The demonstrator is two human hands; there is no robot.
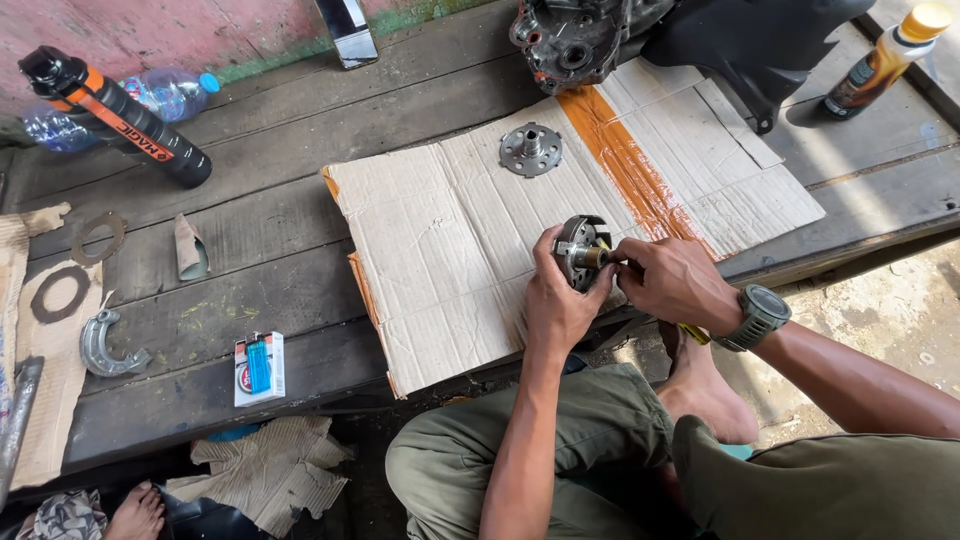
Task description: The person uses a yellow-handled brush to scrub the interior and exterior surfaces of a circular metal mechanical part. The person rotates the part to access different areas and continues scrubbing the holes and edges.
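Single view, head-worn camera. It is looking steeply down and forward from above the seated person's lap, facing a wooden tabletop (280, 230) whose near edge is running across the lower middle of the frame. The camera is sitting close, at arm's reach. The tabletop's far edge is meeting a pink wall (150, 25) at the top left. The ground (880, 300) is showing at the right.
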